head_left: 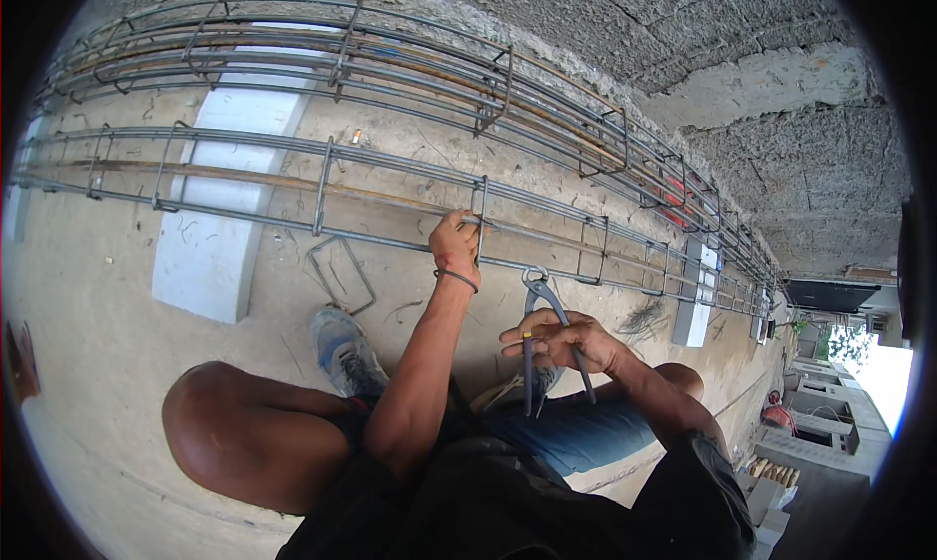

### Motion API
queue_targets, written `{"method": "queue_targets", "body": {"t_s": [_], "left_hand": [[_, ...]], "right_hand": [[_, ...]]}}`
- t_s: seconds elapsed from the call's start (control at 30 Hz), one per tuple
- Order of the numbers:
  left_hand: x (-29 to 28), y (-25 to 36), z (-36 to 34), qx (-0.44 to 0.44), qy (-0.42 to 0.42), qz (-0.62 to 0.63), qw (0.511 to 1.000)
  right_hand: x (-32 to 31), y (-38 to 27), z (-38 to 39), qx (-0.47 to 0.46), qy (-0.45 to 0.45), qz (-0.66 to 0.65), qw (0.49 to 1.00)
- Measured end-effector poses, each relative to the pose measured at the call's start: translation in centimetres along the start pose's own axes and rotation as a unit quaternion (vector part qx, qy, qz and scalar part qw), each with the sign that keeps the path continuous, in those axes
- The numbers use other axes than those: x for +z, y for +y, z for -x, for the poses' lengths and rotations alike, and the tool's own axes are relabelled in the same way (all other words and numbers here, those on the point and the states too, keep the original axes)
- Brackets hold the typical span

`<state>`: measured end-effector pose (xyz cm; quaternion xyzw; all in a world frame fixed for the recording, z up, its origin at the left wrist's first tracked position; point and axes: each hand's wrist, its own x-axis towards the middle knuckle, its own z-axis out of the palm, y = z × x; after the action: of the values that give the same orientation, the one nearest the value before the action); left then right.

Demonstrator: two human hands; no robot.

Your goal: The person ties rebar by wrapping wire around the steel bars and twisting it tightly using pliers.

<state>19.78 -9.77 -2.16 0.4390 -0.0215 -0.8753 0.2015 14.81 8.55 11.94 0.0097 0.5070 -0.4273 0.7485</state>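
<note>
My left hand point(456, 240) is closed around part of the near rebar cage point(323, 184), at a stirrup where it meets the long bars. Whether a tie wire is also in those fingers is hidden. A dark cord circles the left wrist. To the right and nearer my body, my right hand point(574, 341) holds a pair of end-cutting pincers point(538, 285) by the handles. Their handles are spread, with some fingers stretched out across them. The pincers' head points away from me, just below the cage's lower bar.
A second rebar cage point(346, 53) runs behind, along the rough grey wall point(664, 23). White blocks point(205, 267) prop the cages up. On the concrete floor near my shoe point(344, 350) lies a loose bent stirrup point(359, 270). A heap of thin wire point(644, 318) lies farther right.
</note>
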Motion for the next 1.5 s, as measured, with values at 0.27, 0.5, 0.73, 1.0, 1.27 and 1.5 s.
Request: {"method": "queue_targets", "body": {"t_s": [0.27,0.5,0.73,1.0,1.27,1.5], "left_hand": [[0.1,0.4,0.2,0.006,-0.006,0.015,1.000],[-0.2,0.6,0.9,0.003,0.000,0.009,1.000],[-0.4,0.9,1.2,0.000,-0.013,0.013,1.000],[0.0,1.3,1.5,0.012,-0.006,-0.024,1.000],[0.6,0.8,1.6,0.005,0.008,-0.005,1.000],[-1.9,-1.3,0.2,0.173,0.043,-0.102,0.979]], "right_hand": [[-3.2,-6.2,-2.7,0.057,0.120,0.239,0.962],[-3.6,-10.6,-5.2,0.162,-0.062,0.137,0.975],[-3.0,-11.1,-6.4,0.158,-0.105,0.082,0.978],[-3.7,-10.8,-6.9,0.167,-0.117,-0.037,0.978],[-1.9,-11.0,-6.3,0.179,-0.043,-0.114,0.976],[0.0,-13.8,-7.6,-0.041,0.014,0.893,0.448]]}}
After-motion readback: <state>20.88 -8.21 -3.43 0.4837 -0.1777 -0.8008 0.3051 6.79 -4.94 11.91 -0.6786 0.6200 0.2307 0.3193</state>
